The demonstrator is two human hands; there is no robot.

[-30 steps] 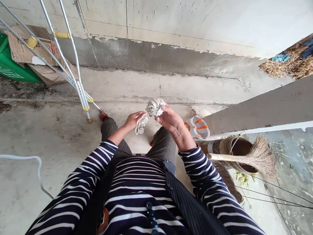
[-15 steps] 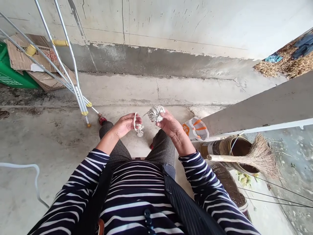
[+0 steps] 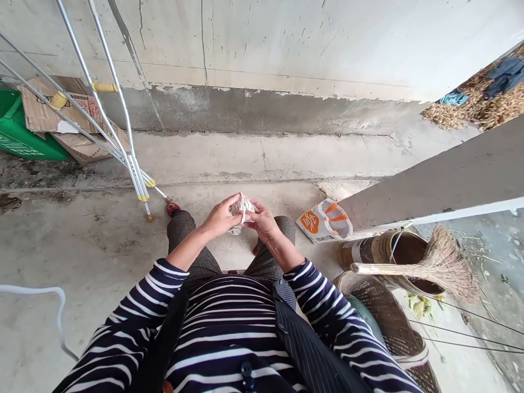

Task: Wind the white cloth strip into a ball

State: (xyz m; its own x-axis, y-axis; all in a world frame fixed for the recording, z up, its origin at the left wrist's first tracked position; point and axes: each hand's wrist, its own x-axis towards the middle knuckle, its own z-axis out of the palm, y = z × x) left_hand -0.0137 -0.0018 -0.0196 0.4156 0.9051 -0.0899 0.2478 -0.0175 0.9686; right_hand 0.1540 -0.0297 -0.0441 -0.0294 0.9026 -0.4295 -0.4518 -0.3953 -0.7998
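Observation:
A small whitish bundle of what looks like wound cord or strips (image 3: pixel 236 208) is between my two hands, above my lap. A thicker white cord (image 3: pixel 243 207) runs across its front. My left hand (image 3: pixel 220 218) is closed at the left, its fingertips on the cord and the bundle's edge. From the right, my right hand (image 3: pixel 264 222) pinches the bundle with thumb and fingers. Below the left fingers hangs a small crinkled end (image 3: pixel 234 230). The fingers hide part of the bundle, so how the cord lies round it cannot be made out.
Metal crutches (image 3: pixel 123 136) lean at the left by a cardboard box (image 3: pixel 61 112) and a green bin (image 3: pixel 28 131). At the right are a printed bag (image 3: pixel 313 224), a pillar (image 3: pixel 442 169), a broom (image 3: pixel 409 267) across a bucket (image 3: pixel 368 248), and a basket (image 3: pixel 403 322).
My hands have come together from apart. The cord loop in my left hand now lies against the bundle in my right hand. The view has shifted slightly.

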